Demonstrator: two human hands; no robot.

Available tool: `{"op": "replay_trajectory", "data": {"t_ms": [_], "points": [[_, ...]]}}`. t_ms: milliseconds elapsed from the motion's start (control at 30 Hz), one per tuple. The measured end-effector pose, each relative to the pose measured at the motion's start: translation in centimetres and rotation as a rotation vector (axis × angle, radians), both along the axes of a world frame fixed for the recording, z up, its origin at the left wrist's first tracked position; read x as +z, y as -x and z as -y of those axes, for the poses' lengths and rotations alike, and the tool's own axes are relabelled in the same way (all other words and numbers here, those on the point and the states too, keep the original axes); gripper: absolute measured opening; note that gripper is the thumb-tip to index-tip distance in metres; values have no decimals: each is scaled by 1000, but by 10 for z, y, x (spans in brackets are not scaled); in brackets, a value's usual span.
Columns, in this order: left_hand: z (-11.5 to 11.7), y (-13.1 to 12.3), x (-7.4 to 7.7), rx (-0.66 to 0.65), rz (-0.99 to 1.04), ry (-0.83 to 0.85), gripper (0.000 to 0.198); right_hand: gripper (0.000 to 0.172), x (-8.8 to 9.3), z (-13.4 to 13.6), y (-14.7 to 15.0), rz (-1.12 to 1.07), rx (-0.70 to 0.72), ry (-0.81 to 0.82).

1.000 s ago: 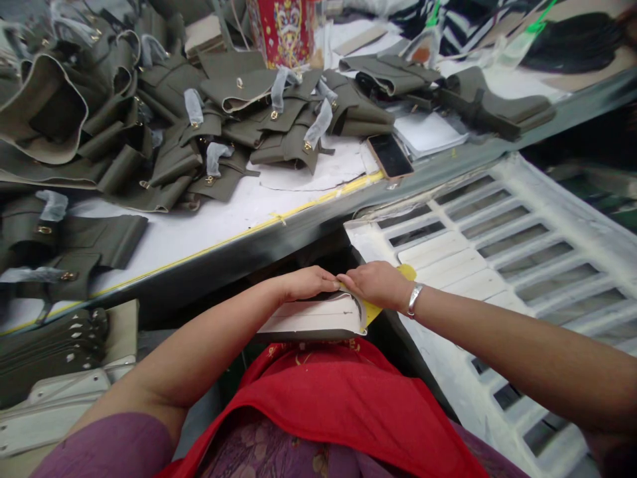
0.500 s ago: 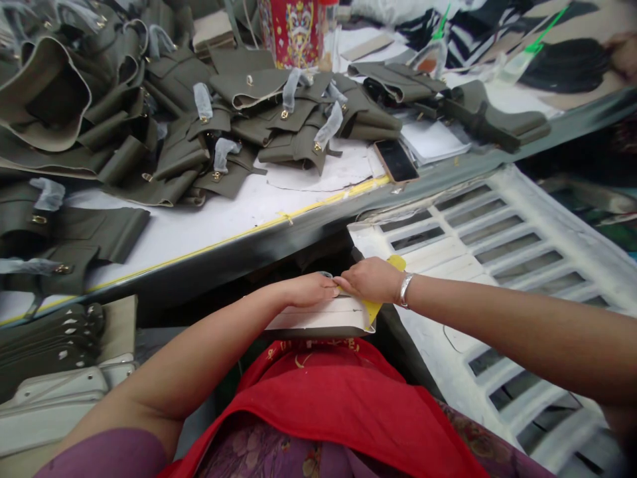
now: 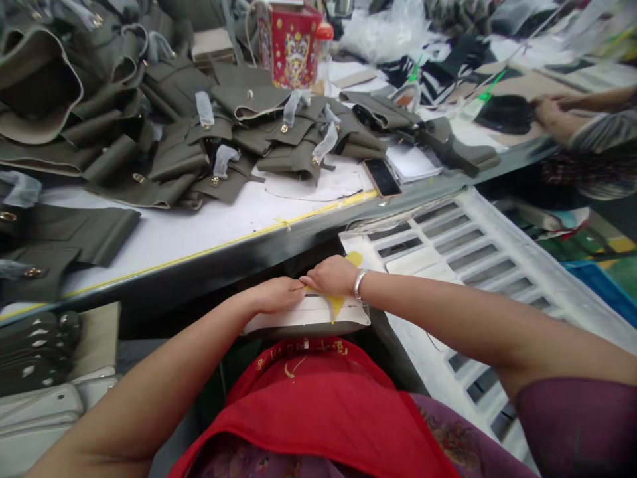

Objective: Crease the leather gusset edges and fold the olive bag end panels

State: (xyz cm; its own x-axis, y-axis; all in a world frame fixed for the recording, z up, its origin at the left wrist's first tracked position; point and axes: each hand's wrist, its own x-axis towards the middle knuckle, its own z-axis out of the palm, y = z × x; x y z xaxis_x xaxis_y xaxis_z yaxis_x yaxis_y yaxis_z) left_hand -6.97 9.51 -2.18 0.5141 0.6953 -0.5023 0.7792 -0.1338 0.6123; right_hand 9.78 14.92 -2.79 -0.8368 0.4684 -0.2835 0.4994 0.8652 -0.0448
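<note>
Just above the red apron lies a cream-faced piece with a dark lower edge. My left hand is closed at its upper edge, fingertips pinched; what they pinch is too small to name. My right hand, with a silver bracelet at the wrist, is closed around a yellow tool, whose pointed end rests over the cream face. The fingertips of both hands meet or nearly meet.
Olive bag pieces cover the white table, with a phone near its edge. A white slatted rack stands at right. Cream and dark parts are stacked at lower left. Another person's hands hold something black.
My right hand and the yellow tool have moved left along the cream-faced piece. My left hand has also shifted left in view. The camera has turned slightly right, showing more of the other person.
</note>
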Motion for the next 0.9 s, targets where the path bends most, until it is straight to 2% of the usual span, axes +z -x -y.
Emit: {"op": "replay_trajectory", "data": {"t_ms": [67,133,200,300,333,400,467,500,567,733,900], "points": [[8,9,1,55,36,-41,44,51,5,-6,-1,-77,-55,43],[19,13,2,146,84,-100,50,48,15,-15,-14,-289,-207,142],[31,8,2,209,75,-180,54,54,30,-22,-35,-521,-367,219],[48,-18,3,141,-16,-363,55,68,55,-16,-64,-724,-475,281],[52,-30,3,100,-34,-430,56,68,61,-10,-70,-857,-500,376],[56,-53,1,31,-48,-535,58,63,67,5,-76,-1203,-548,669],[56,-70,-2,-10,-59,-597,64,58,65,20,-75,-1483,-590,948],[56,-76,-4,-25,-63,-617,67,58,62,26,-74,-1538,-611,1023],[54,-81,-7,-50,-69,-641,73,58,53,33,-72,-1567,-665,1077],[51,-85,-13,-87,-105,-661,80,63,35,35,-69,-1544,-770,1048],[45,-92,-17,-137,-111,-704,79,66,30,38,-54,-1377,-820,928]]}}
